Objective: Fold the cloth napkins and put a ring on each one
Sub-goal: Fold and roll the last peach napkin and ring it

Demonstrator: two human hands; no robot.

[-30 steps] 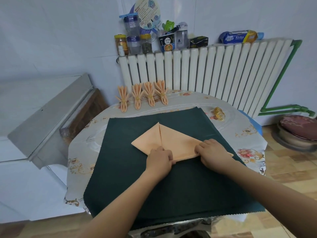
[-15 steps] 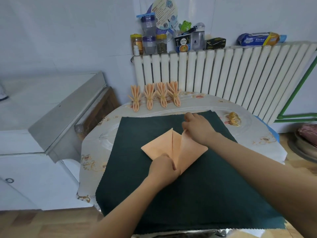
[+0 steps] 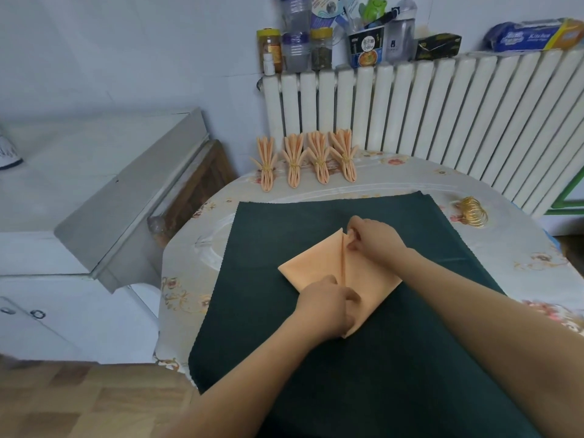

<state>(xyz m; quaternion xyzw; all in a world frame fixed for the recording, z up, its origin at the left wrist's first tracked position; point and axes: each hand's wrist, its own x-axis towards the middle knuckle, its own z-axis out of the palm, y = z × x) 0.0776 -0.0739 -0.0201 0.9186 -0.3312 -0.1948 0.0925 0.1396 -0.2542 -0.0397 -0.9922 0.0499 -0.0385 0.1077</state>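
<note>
Now napkin (image 3: 316, 267) crease runs straight from left hand (image 3: 325, 306) grip, pressed flat at near end, to right hand (image 3: 374, 237), pinching the far tip; ring (image 3: 471, 212) lies beyond the right.

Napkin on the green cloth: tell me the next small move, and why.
Probably run the right hand down the centre seam to press the flap flat. The napkin is only a kite shape, with the left hand pinning its near tip, while four finished napkins are pleated. The rings lie untouched.
</note>
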